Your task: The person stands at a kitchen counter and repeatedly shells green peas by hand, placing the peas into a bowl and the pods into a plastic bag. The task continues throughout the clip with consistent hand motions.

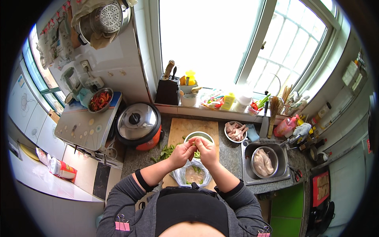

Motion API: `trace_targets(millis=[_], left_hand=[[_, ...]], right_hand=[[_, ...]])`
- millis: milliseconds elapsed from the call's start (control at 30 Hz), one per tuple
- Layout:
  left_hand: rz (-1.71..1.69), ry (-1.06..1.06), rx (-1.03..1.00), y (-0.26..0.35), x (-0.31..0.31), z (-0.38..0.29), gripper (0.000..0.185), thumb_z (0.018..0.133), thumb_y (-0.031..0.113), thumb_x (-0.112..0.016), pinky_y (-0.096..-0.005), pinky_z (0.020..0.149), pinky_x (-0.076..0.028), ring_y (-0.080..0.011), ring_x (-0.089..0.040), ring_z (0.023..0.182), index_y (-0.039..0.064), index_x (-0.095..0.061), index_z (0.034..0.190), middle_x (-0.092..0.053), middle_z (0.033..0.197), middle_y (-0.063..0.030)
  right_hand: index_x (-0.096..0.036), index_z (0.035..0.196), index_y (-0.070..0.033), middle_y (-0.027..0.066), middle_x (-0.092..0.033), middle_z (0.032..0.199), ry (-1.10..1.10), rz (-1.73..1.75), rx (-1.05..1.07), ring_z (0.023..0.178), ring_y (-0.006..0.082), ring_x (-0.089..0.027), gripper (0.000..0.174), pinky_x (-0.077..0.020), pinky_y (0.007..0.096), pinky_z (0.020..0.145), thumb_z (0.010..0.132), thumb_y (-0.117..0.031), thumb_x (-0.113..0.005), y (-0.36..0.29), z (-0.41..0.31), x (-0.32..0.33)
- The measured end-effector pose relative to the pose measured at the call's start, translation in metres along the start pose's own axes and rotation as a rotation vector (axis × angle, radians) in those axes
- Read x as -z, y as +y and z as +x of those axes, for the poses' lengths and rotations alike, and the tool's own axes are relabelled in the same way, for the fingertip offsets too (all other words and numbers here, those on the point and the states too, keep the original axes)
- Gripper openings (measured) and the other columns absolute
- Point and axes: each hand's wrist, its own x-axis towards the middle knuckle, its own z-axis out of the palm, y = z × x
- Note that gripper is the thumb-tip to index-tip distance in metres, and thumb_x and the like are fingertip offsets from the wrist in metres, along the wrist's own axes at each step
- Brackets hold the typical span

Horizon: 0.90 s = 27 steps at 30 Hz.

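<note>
My left hand (181,154) and my right hand (206,150) meet at the fingertips over a light-coloured bowl (204,133). Between them they pinch a small green bean pod (194,144), mostly hidden by the fingers. Shelled green beans (197,154) show in part below my hands. The bowl stands on a wooden cutting board (189,125). Left of it, a heap of green pods (168,152) spreads over the board's edge onto the countertop. Nearer my body, an opened clear plastic bag (177,175) holds several green pods or hulls.
An orange electric cooker (149,138) with a metal lid stands at left. To the right are a bowl of raw poultry pieces (236,131), a cleaver (264,126), and a sink (246,177) containing a metal bowl of raw meat (263,163). Scissors (297,173) lie by the sink.
</note>
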Motion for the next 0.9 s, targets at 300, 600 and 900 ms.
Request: trace_targets(millis=[300,600,900], left_hand=[[-0.121,0.028,-0.022,0.003,-0.006,-0.005,0.031,0.1,0.017,-0.044,-0.0206,0.053,-0.039,-0.0053,-0.046,0.058,0.003,-0.049,0.127,-0.051,0.071,0.0025],[-0.146,-0.012,0.024,0.005,-0.003,0.001,0.023,0.1,0.024,-0.045,-0.0198,0.051,-0.035,-0.0047,-0.044,0.056,0.004,-0.056,0.102,-0.049,0.066,0.0033],[0.042,0.09,0.073,0.0,0.008,0.012,0.018,0.092,0.021,-0.053,-0.0194,0.051,-0.035,-0.0014,-0.043,0.057,0.006,-0.063,0.09,-0.051,0.065,0.0059]], right_hand=[[-0.059,0.102,0.002,0.0066,-0.06,0.082,-0.07,-0.187,0.231,0.059,0.0121,-0.057,0.03,-0.048,0.0239,0.059,0.101,-0.018,-0.036,-0.003,-0.004,0.006],[-0.06,0.101,0.001,0.0074,-0.062,0.083,-0.015,-0.287,0.228,0.076,0.013,-0.06,0.02,-0.0484,0.0283,0.065,0.094,-0.008,-0.043,-0.006,-0.004,0.006],[-0.061,0.097,-0.001,0.0107,-0.061,0.082,-0.074,-0.793,0.394,0.068,0.0161,-0.058,0.015,-0.0472,0.0279,0.063,0.083,-0.003,-0.055,-0.004,0.005,0.026]])
